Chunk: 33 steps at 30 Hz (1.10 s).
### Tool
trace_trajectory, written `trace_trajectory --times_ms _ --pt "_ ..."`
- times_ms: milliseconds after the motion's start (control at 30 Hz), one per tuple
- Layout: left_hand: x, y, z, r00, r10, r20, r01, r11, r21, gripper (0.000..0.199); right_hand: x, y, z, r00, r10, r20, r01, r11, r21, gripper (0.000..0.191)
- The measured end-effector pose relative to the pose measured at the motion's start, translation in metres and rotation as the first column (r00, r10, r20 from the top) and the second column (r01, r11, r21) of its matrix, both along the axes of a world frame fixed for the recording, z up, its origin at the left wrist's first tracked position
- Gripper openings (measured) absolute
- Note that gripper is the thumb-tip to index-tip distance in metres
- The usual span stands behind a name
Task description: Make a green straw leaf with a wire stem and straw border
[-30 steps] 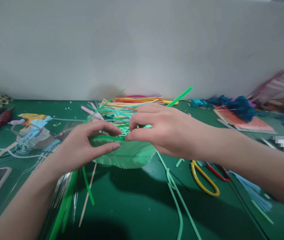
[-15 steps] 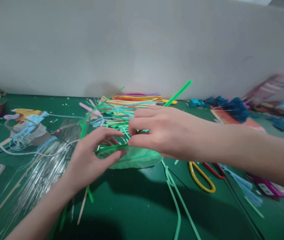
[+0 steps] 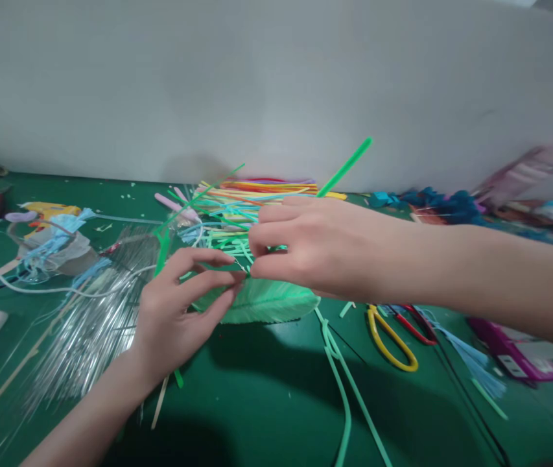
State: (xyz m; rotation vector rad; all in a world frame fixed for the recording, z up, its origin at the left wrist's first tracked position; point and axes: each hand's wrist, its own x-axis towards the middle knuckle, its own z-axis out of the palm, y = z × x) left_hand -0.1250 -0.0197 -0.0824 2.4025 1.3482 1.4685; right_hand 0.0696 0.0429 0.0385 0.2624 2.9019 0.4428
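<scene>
My right hand point(image 3: 300, 246) is closed, its thumb and fingers pinched together. A green pipe cleaner point(image 3: 347, 167) is in its grip and sticks up behind the knuckles. Just left of it, my left hand point(image 3: 186, 298) pinches with thumb and fingertips at a small dark green bit, too small to make out. The two sets of fingertips nearly meet. Below them hangs a pale green fuzzy leaf point(image 3: 271, 303) with a darker midrib, partly covered by both hands. Fine wire shows by the left fingertips.
Several coloured pipe cleaners point(image 3: 261, 191) lie behind the hands. Silver wires point(image 3: 94, 331) and a yellow glue gun point(image 3: 50, 211) are at left. Yellow-handled scissors point(image 3: 393, 344), light green strands point(image 3: 339, 383) and a purple box point(image 3: 519, 357) lie at right on the green table point(image 3: 266, 402).
My left thumb has come off the leaf's face, and its fingertips have closed into a pinch beside my right fingertips. The right hand keeps its grip, nearly in place.
</scene>
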Motion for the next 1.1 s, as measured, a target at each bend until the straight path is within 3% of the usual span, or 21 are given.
trace_trajectory --times_ms 467,700,967,1100 --pt "0.002 -0.001 0.0 0.998 0.007 -0.062 -0.001 0.995 0.098 0.016 0.004 0.001 0.008 0.996 -0.093 -0.014 0.092 0.994 -0.059 0.028" --pt "0.002 -0.001 -0.002 0.998 -0.014 -0.057 0.016 1.0 0.025 0.019 0.002 -0.002 0.017 0.976 -0.209 0.061 0.211 0.977 -0.03 0.019" --pt "0.003 0.001 0.014 0.998 0.031 0.054 -0.026 0.995 -0.1 0.015 -0.002 -0.003 0.018 0.976 -0.197 0.088 0.198 0.98 0.001 0.019" --pt "0.003 0.006 0.014 0.991 -0.009 0.137 0.04 0.973 -0.226 0.011 -0.002 -0.002 0.017 0.981 -0.181 0.066 0.182 0.983 0.002 0.019"
